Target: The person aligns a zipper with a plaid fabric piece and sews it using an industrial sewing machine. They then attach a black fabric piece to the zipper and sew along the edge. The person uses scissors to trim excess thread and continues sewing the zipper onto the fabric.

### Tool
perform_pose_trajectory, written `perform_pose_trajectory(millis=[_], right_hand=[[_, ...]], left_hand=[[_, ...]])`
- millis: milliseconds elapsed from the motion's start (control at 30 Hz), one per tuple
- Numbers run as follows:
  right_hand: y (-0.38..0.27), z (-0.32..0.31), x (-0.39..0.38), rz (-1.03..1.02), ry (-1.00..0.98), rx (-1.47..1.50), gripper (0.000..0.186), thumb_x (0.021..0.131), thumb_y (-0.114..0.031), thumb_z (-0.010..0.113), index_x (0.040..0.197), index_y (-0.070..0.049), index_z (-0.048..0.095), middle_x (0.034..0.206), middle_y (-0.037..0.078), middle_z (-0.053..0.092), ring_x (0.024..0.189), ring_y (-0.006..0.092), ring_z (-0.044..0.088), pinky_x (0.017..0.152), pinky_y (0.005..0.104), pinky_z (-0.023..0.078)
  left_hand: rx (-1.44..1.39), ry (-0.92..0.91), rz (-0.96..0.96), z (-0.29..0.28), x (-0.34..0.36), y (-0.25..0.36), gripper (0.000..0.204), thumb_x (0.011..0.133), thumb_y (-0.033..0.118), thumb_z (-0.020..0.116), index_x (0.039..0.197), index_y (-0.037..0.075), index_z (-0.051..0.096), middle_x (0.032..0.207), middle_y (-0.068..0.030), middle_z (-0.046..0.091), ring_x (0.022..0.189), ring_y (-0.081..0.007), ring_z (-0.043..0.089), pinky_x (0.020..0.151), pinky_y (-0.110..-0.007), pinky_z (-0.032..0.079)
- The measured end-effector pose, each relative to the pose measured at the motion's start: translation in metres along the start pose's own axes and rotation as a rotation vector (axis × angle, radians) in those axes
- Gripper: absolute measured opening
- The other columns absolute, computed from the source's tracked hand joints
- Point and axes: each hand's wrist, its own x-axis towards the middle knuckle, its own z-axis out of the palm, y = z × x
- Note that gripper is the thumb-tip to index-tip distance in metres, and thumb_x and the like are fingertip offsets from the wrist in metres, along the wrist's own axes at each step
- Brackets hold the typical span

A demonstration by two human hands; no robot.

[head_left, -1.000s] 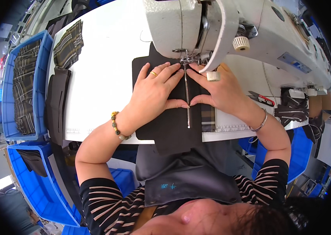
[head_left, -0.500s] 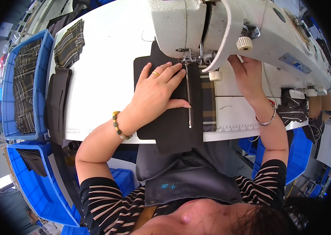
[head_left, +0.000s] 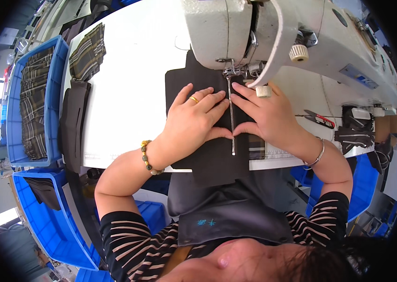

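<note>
We press our left hand [head_left: 194,120] and right hand [head_left: 266,117], fingers spread flat, on black fabric [head_left: 208,155] flanking the zipper [head_left: 231,115].

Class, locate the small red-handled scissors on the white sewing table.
The small red-handled scissors lie on the white sewing table at the person's right, just beyond the right hand, below the white sewing machine.
</note>
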Motion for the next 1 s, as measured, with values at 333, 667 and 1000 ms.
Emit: perform_pose_trajectory(millis=[333,667,1000], right_hand=[[-0.003,-0.002,0.001,-0.005,-0.036,-0.057,0.079,0.064,-0.055,0.083,0.125,-0.006,0.074,0.130,0.006,0.070,0.117,0.0289,0.058,0.111,0.0469,0.044],[0.002,0.000,0.003,0.011,-0.042,-0.100,0.077,0.066,-0.054,0.082,0.127,-0.008,0.073,0.135,0.005,0.070,0.113,0.0296,0.058,0.112,0.0486,0.043],[0.007,0.004,0.005,0.011,-0.030,-0.096,0.077,0.066,-0.053,0.083,0.127,-0.008,0.073,0.130,0.005,0.071,0.114,0.0285,0.058,0.113,0.0484,0.042]], left_hand=[[-0.005,-0.011,0.001,-0.004,-0.001,0.002,0.077,0.070,0.058,0.081,0.130,0.010,0.072,0.137,-0.0040,0.068,0.130,-0.0254,0.062,0.112,-0.052,0.045],[-0.001,0.020,-0.010,0.001,0.004,-0.003,0.077,0.071,0.058,0.081,0.131,0.011,0.071,0.137,-0.0047,0.068,0.131,-0.0258,0.062,0.112,-0.053,0.044],[0.009,0.016,-0.010,0.003,0.007,-0.008,0.076,0.071,0.056,0.082,0.131,0.011,0.071,0.140,-0.0035,0.067,0.131,-0.0261,0.062,0.112,-0.052,0.044]])
